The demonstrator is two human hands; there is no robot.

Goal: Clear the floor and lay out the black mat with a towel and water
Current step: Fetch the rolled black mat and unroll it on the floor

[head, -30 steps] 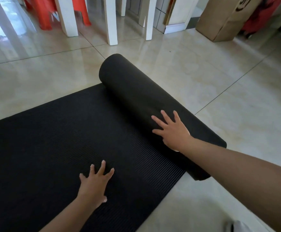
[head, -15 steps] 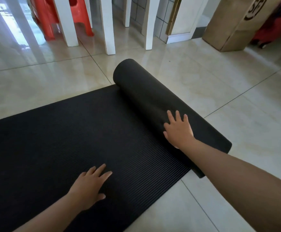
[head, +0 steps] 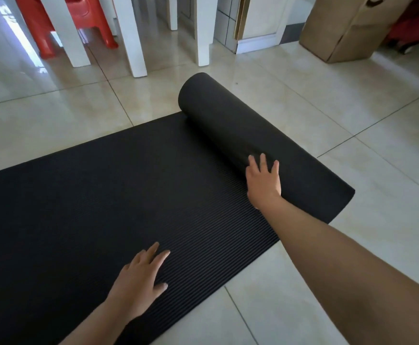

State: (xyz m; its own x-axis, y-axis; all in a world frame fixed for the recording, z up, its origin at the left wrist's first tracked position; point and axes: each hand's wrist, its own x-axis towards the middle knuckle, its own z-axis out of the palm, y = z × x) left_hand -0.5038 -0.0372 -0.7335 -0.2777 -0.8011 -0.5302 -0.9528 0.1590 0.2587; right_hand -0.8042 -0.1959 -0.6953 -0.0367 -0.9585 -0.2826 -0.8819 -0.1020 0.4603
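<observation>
The black mat [head: 108,195] lies partly unrolled on the tiled floor, its ribbed flat part stretching to the left. The rest forms a thick roll [head: 253,135] running from the upper middle down to the right. My right hand [head: 263,181] rests flat on the near side of the roll, fingers apart and holding nothing. My left hand [head: 138,277] presses flat on the unrolled part near its front edge, fingers spread. No towel or water is in view.
White table legs [head: 133,38] and a red plastic stool [head: 78,18] stand just beyond the roll's far end. A cardboard box [head: 348,28] leans at the back right, with something red behind it. Glossy beige tiles [head: 353,245] surround the mat.
The roll has moved forward and to the right, leaving more mat flat. My right hand has stayed on the roll with its fingers drawn closer; my left hand has stayed flat on the mat.
</observation>
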